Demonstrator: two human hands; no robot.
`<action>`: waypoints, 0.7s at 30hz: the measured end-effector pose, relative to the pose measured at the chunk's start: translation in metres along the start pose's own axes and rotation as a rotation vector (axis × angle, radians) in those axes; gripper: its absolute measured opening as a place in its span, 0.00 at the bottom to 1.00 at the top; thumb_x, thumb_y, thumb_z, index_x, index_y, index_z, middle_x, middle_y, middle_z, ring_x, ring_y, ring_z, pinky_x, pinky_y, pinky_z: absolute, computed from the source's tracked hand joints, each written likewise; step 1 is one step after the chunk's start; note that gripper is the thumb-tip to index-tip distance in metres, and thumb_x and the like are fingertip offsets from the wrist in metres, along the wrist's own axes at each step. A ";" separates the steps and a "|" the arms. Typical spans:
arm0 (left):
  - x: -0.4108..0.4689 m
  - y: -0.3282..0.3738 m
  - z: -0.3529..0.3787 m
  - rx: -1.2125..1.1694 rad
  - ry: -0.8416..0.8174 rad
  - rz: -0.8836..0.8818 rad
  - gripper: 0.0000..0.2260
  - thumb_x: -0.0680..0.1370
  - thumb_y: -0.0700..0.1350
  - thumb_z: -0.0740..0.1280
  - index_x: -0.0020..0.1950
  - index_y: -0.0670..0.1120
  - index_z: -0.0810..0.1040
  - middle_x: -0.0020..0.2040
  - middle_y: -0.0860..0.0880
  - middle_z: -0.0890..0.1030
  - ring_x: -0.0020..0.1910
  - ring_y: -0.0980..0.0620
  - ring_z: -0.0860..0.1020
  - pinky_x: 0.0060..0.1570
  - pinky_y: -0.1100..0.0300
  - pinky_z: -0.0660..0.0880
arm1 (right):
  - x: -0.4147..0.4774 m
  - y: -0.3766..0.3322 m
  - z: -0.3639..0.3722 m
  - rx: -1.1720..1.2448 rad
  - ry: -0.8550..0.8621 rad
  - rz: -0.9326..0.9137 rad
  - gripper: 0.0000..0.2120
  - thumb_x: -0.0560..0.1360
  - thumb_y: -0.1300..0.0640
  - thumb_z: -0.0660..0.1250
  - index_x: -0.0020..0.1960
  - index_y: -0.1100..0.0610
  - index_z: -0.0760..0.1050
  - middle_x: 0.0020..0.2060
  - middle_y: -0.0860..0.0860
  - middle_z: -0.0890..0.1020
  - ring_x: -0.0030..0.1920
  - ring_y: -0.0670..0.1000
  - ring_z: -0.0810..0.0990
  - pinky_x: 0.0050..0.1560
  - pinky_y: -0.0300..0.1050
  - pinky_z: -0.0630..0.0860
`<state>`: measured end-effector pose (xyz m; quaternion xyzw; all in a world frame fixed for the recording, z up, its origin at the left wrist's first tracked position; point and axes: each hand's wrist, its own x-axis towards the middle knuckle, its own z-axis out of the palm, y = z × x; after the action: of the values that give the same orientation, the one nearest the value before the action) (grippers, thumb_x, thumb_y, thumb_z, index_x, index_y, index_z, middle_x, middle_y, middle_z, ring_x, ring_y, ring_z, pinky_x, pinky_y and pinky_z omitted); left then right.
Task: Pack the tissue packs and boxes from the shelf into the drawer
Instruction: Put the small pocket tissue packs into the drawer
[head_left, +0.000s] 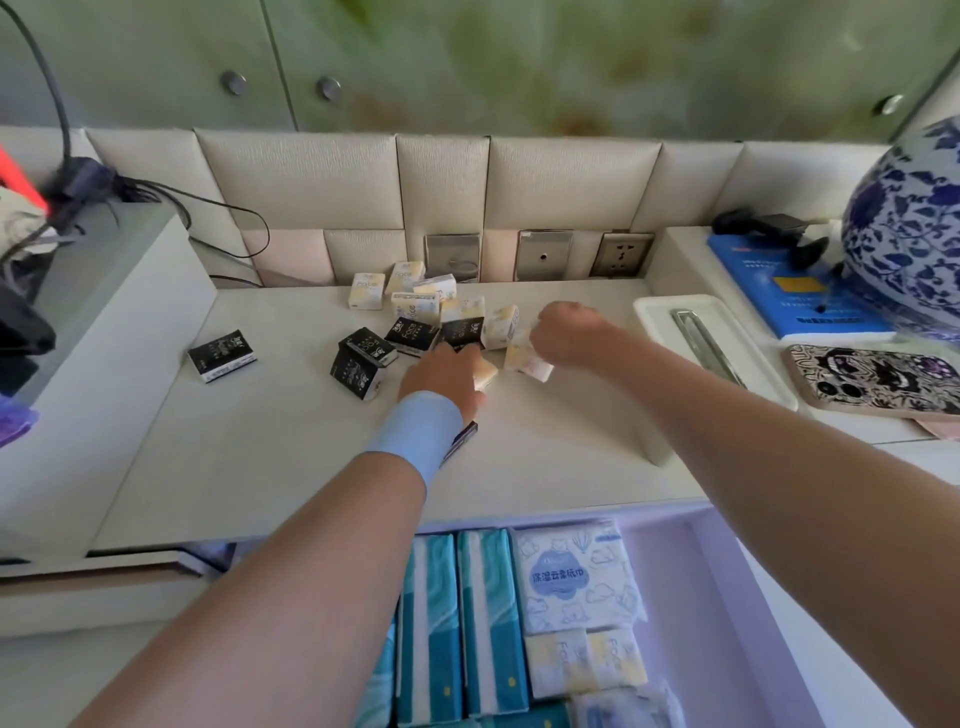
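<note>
Cream and black pocket tissue packs (410, 335) lie in a loose heap on the white shelf (291, 441) at the centre of the frame, just in front of the padded back wall (296, 176). The left hand (447, 374), with a light-blue wristband (415, 436), curls its fingers down over one cream tissue pack (487, 375) at the near edge of the heap. The right hand (566, 332) is closed in a fist and grips a second cream pack (532, 364), which sticks out beneath it. A black pack (464, 440) lies partly hidden under the left wrist. A lone black pack (222, 356) sits well apart at the left.

At bottom centre, below the shelf edge, the open drawer (727, 597) holds teal tissue packs (431, 623) side by side. To their right lie a white cloud-printed pack (571, 577) and two cream Face packs (587, 660).

At the right of the frame a white tray (654, 312) carries a long metal piece (706, 343). Beyond the tray lie a phone in a black-and-white patterned case (872, 379) and a blue card (789, 296), with a blue-and-white porcelain vase (909, 218) behind them. Wall sockets (623, 254) sit in the back wall. Black cables (208, 200) trail across the upper left.
</note>
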<state>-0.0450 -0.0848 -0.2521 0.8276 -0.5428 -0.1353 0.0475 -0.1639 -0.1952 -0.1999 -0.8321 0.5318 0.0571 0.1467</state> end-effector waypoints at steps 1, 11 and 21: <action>-0.001 -0.001 -0.002 -0.004 0.026 -0.003 0.18 0.78 0.48 0.66 0.68 0.50 0.69 0.63 0.45 0.73 0.61 0.43 0.73 0.57 0.49 0.74 | 0.003 -0.001 0.003 0.041 -0.031 0.009 0.18 0.77 0.58 0.56 0.64 0.62 0.74 0.61 0.61 0.77 0.60 0.62 0.75 0.57 0.51 0.74; -0.009 -0.015 -0.005 -0.239 0.309 -0.031 0.21 0.73 0.48 0.68 0.62 0.44 0.65 0.58 0.44 0.70 0.57 0.43 0.71 0.51 0.51 0.71 | 0.008 0.003 0.058 -0.030 0.039 -0.164 0.42 0.71 0.42 0.67 0.76 0.54 0.52 0.68 0.56 0.66 0.68 0.59 0.65 0.64 0.58 0.67; 0.014 -0.013 -0.025 -0.057 -0.014 0.075 0.23 0.75 0.48 0.64 0.69 0.51 0.63 0.63 0.47 0.74 0.55 0.44 0.74 0.48 0.53 0.71 | 0.023 0.002 0.036 0.151 0.554 -0.167 0.33 0.64 0.44 0.63 0.67 0.56 0.68 0.58 0.56 0.72 0.59 0.59 0.72 0.59 0.52 0.73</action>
<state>-0.0219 -0.0937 -0.2338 0.8038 -0.5699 -0.1546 0.0720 -0.1543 -0.2049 -0.2400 -0.8436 0.4841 -0.2242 0.0614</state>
